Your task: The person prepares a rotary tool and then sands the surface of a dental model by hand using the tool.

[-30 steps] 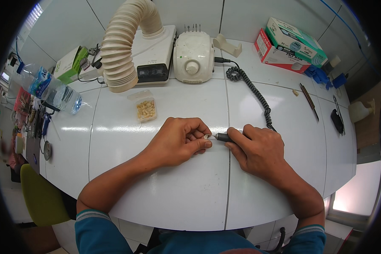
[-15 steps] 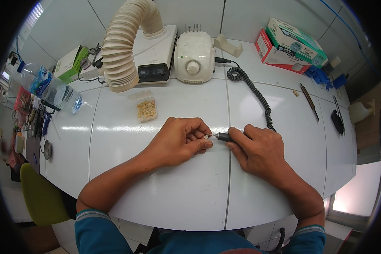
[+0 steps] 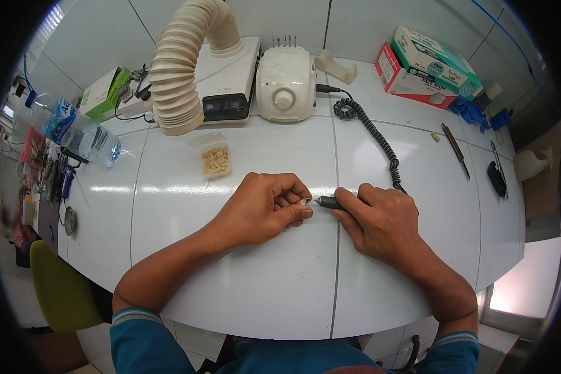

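Two bare hands are seen on the white table (image 3: 262, 293): one left hand (image 3: 262, 209) and one right hand (image 3: 380, 221). One dark rotary handpiece (image 3: 329, 201) is counted, joined to one black coiled cord (image 3: 371, 134). One white motor control box (image 3: 285, 84), one ribbed beige suction hose (image 3: 181, 75), one clear plastic bag of small yellowish pieces (image 3: 215, 159), one plastic water bottle (image 3: 75, 131) and two stacked cardboard boxes (image 3: 427, 65) are counted.
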A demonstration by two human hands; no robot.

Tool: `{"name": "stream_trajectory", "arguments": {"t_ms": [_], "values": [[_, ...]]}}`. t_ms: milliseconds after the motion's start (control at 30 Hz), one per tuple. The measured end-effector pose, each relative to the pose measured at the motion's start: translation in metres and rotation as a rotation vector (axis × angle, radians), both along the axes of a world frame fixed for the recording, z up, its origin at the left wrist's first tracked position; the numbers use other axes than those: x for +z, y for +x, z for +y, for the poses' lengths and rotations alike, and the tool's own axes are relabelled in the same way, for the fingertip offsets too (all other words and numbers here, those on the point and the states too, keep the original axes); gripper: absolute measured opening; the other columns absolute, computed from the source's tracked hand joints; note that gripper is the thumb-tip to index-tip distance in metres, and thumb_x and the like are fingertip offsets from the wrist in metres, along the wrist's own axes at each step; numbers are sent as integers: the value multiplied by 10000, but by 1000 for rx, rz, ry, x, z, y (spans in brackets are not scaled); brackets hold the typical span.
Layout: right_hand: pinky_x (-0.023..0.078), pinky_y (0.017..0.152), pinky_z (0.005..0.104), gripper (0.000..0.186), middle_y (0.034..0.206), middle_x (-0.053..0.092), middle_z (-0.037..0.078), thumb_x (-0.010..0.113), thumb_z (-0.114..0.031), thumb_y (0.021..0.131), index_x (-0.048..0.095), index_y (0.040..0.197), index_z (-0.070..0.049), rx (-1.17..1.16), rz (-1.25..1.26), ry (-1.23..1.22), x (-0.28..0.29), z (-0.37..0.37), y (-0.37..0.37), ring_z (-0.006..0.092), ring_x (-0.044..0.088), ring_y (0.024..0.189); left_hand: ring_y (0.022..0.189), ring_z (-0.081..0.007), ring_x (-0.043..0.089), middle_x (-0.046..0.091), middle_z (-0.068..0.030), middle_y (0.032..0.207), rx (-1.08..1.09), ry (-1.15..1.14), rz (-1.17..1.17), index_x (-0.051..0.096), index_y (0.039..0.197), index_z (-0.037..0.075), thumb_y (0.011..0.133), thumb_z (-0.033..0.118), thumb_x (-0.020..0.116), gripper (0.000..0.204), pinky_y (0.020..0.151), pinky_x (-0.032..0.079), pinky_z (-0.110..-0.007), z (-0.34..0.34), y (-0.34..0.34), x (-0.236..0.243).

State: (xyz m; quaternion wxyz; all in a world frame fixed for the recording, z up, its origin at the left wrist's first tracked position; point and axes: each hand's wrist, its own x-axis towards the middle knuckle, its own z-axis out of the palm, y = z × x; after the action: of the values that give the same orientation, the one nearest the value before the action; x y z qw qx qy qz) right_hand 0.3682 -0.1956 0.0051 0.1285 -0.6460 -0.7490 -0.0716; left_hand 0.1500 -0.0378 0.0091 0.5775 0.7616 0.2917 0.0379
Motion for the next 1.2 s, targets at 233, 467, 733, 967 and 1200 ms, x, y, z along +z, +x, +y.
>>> {"name": "stream_trajectory", "arguments": {"t_ms": [233, 467, 733, 967, 1200], "values": [[438, 520, 354, 214, 748, 596, 6, 800, -358, 1024, 733, 1113, -175, -4, 5, -18, 2, 3, 1, 158, 603, 561, 850, -109, 778, 816, -94, 953, -4, -1, -23, 741, 1191, -50, 1030, 56, 799, 201, 763, 626, -255, 3, 0, -3], [441, 521, 373, 213, 749, 589, 14, 808, -340, 1008, 737, 1115, -171, -17, 39, -8, 2, -2, 5, 186, 589, 547, 864, -110, 774, 817, -79, 963, 13, 4, -34, 752, 1211, -26, 1017, 103, 834, 247, 777, 612, -254, -3, 1, -4], [464, 518, 369, 220, 751, 577, 7, 812, -323, 994, 753, 1150, -180, -7, 130, 61, -7, -4, 3, 193, 611, 575, 854, -80, 704, 762, -32, 967, 132, 170, -178, 776, 1199, 13, 954, 108, 879, 283, 797, 586, -230, -10, -9, -16], [449, 506, 384, 205, 752, 574, 13, 794, -332, 1016, 736, 1138, -178, -26, 126, 11, 0, 6, 4, 206, 596, 559, 839, -50, 672, 731, -13, 939, 122, 126, -214, 747, 1195, 1, 957, 53, 848, 264, 761, 552, -208, -1, -6, -9], [446, 521, 381, 203, 757, 564, 11, 792, -335, 1017, 747, 1134, -175, -30, 128, 10, -3, -2, 3, 203, 592, 582, 812, -38, 654, 714, -5, 952, 123, 141, -247, 750, 1217, 9, 943, 92, 886, 317, 739, 537, -187, -7, -7, -18]]}}
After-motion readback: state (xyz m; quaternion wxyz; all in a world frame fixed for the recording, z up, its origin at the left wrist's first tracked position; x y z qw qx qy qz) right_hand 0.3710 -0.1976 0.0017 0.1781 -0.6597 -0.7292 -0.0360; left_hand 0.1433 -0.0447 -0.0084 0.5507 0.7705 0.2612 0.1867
